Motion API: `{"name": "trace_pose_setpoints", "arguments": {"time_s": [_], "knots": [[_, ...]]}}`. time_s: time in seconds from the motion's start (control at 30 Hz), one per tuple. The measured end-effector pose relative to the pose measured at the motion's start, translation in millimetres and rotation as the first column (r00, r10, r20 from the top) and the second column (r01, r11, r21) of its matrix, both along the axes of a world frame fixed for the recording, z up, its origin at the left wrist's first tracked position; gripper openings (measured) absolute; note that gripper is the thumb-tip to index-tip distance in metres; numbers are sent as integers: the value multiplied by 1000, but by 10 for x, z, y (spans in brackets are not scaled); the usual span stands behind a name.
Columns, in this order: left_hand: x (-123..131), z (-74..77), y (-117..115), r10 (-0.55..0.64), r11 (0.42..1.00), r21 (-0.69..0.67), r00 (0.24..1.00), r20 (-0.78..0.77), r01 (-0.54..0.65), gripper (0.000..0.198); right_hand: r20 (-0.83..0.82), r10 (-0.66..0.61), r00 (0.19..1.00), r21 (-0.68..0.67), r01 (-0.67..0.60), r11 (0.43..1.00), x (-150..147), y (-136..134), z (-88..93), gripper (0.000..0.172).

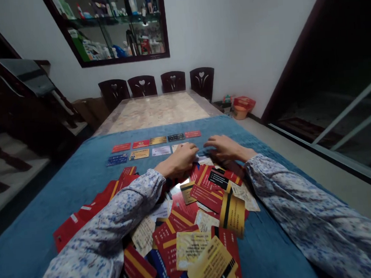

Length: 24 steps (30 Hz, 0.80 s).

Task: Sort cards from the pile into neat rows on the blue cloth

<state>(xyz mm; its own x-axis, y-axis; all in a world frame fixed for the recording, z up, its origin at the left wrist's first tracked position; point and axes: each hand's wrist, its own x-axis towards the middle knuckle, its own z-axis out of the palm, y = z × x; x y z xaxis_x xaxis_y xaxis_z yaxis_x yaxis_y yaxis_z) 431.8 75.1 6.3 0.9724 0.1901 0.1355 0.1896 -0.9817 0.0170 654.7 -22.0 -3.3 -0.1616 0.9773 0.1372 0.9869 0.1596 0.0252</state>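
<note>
My left hand (181,159) is at the far edge of a heap of cards, its fingers curled together; whatever they hold is hidden. It partly covers a pale card (176,147) at the end of the nearer row. My right hand (226,148) hovers just right of it over the heap, slightly blurred, fingers apart and bent downward. Below both hands the heap mixes red cards (208,198), gold cards (232,214), a black card (218,179) and cream cards (193,248), overlapping at many angles. A pale card (205,160) lies between the hands.
Beyond the hands, two rows of cards, including a red card (140,144) and a blue card (117,159), lie on the blue cloth (92,162). More red cards (85,209) fan out at left. Dark chairs (142,86) stand past the table's far end (161,111).
</note>
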Motion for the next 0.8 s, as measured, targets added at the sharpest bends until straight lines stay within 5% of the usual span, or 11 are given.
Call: {"name": "trace_pose_setpoints", "arguments": {"time_s": [0.37, 0.8], "knots": [[214, 71, -314, -89, 995, -47, 995, -54, 86, 33, -162, 49, 986, 92, -35, 995, 276, -586, -94, 31], [549, -47, -585, -66, 997, -44, 992, -104, 62, 25, -357, 68, 932, 53, -52, 997, 399, -667, -336, 46]]}}
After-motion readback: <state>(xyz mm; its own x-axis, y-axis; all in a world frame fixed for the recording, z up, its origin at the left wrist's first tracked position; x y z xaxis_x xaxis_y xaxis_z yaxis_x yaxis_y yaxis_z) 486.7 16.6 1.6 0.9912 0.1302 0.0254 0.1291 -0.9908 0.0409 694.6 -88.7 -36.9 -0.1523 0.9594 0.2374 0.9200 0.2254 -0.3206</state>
